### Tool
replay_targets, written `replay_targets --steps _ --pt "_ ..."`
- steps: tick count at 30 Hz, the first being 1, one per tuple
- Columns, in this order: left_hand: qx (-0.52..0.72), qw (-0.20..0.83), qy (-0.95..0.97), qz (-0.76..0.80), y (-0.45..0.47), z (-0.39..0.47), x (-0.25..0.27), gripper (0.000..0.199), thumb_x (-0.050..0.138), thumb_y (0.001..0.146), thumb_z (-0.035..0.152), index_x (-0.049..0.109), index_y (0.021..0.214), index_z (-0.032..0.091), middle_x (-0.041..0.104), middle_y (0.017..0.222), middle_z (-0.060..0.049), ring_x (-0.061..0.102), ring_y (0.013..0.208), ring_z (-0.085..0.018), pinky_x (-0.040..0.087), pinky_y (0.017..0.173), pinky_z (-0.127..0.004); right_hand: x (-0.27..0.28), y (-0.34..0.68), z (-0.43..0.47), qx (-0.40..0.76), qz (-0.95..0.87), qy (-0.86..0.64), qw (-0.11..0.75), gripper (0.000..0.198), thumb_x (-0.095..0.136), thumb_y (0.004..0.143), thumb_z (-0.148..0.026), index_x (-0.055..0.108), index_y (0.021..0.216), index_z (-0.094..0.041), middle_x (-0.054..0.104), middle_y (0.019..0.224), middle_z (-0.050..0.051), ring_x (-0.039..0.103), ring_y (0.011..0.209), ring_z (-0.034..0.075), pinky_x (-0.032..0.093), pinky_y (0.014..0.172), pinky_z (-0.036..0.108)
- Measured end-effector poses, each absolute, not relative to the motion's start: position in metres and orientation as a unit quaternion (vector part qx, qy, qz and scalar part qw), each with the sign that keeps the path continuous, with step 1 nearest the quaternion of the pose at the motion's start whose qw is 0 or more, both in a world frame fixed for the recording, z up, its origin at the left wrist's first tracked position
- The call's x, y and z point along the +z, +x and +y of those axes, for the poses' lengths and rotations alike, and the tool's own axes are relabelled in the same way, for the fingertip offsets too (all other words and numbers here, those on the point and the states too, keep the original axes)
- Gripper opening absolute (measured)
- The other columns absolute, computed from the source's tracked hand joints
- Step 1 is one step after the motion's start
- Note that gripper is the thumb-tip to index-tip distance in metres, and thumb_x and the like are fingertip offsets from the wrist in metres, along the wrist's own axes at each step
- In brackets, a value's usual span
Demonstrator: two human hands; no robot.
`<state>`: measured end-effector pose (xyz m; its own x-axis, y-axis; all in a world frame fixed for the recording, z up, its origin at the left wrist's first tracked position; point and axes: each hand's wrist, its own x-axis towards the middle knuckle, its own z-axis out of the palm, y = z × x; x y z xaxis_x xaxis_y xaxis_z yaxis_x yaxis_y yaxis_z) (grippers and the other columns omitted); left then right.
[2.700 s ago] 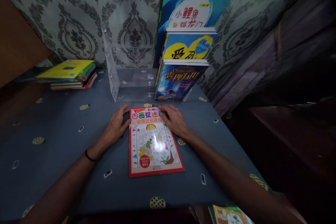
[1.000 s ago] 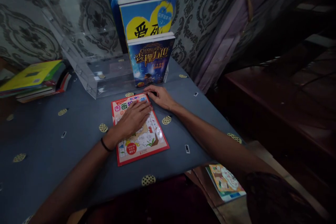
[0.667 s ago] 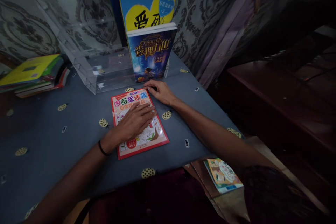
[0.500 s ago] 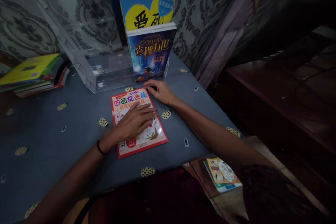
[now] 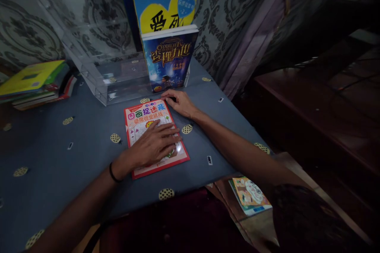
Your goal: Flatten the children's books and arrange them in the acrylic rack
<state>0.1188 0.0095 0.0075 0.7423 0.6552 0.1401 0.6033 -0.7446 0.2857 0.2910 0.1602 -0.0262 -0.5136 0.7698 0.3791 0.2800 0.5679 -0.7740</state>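
Head view: the book's title (image 5: 146,111) has been left readable, the spread left hand (image 5: 156,144) slid toward the table's front edge (image 5: 139,203).

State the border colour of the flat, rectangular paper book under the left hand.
Red; the rectangular paper book shows it best in the head view.
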Motion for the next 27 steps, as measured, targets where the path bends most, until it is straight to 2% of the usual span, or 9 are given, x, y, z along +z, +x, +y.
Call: replay_targets --steps 3,10,27 --pt "0.104 0.106 0.930 0.337 0.122 0.006 0.012 0.036 0.041 0.105 0.035 0.063 0.133 0.026 0.060 0.146 -0.007 0.047 0.142 -0.027 0.031 0.117 -0.059 -0.026 0.291 0.159 0.338 -0.802 -0.325 0.370 0.024 0.050 0.091 -0.019 0.069 0.106 -0.018 0.077 0.102 0.006 0.071 0.094 0.020 0.054 0.086 0.035" --pt "0.091 0.144 0.941 0.293 0.128 -0.003 0.023 0.032 0.043 0.105 0.035 0.068 0.126 0.031 0.062 0.144 -0.004 0.047 0.142 -0.026 0.027 0.120 -0.058 -0.025 0.291 0.159 0.339 -0.802 -0.327 0.368 0.024 0.051 0.090 -0.017 0.069 0.105 -0.017 0.077 0.103 0.007 0.070 0.095 0.022 0.053 0.087 0.036" --pt "0.102 0.141 0.939 0.296 0.128 -0.004 0.020 0.031 0.045 0.104 0.033 0.069 0.124 0.031 0.062 0.142 -0.004 0.048 0.140 -0.027 0.029 0.119 -0.058 -0.025 0.291 0.158 0.344 -0.798 -0.326 0.371 0.024 0.051 0.090 -0.018 0.069 0.106 -0.017 0.078 0.102 0.007 0.071 0.095 0.022 0.054 0.086 0.037"
